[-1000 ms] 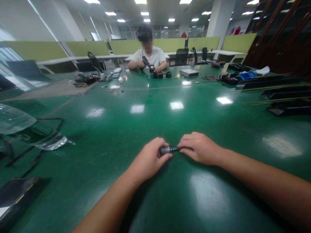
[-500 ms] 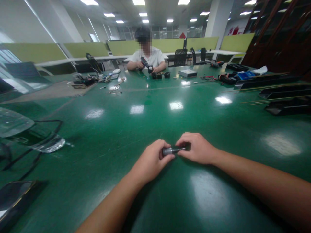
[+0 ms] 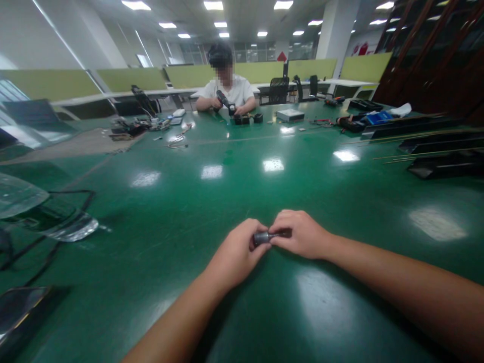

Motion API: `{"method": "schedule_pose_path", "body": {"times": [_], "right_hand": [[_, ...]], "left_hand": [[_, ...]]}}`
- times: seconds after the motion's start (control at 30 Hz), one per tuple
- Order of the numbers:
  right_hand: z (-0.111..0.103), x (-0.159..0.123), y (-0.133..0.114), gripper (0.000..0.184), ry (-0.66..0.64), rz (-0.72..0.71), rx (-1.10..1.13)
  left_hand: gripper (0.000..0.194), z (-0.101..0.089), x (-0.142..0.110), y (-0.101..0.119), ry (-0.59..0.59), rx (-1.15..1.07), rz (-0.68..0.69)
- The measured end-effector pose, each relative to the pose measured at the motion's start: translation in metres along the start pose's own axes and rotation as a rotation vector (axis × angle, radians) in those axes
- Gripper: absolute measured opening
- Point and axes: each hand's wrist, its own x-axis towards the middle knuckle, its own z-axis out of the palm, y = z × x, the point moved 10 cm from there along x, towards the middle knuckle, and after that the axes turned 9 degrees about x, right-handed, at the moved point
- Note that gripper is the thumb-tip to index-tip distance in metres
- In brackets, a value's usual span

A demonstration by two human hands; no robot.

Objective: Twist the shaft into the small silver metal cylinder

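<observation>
A small grey metal cylinder [image 3: 261,238] with a narrow shaft lies sideways between my two hands, low over the green table [image 3: 181,201]. My left hand [image 3: 238,252] grips its thick body between thumb and fingers. At the other end, my right hand [image 3: 300,234] is closed, thumb and fingertips pinching the narrow part right beside the body. The shaft runs on into the right palm, where its tip is partly hidden. Fingertips of both hands nearly meet.
To the left lie a clear plastic bottle [image 3: 45,212] and a phone-like dark slab [image 3: 22,310]. Across the table a person [image 3: 227,91] holds a power drill [image 3: 224,99]. Black trays [image 3: 446,164] and thin rods are at right. Loose cables [image 3: 179,141] and a silver box [image 3: 290,115] lie farther back.
My right hand has shifted left along the shaft, and its fingertips have closed in against the cylinder's body. My left hand keeps its grip. The view has tilted slightly.
</observation>
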Motion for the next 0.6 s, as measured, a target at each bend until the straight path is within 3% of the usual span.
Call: {"method": "schedule_pose_path", "body": {"times": [0.33, 0.6], "right_hand": [[-0.0017, -0.0001, 0.0012, 0.013, 0.007, -0.001, 0.006], [-0.0014, 0.0003, -0.0015, 0.013, -0.011, -0.023, 0.016]], "left_hand": [[0.022, 0.0002, 0.0004, -0.0063, 0.006, 0.001, -0.054], [0.015, -0.0014, 0.0004, -0.0048, -0.021, 0.018, -0.064]]}}
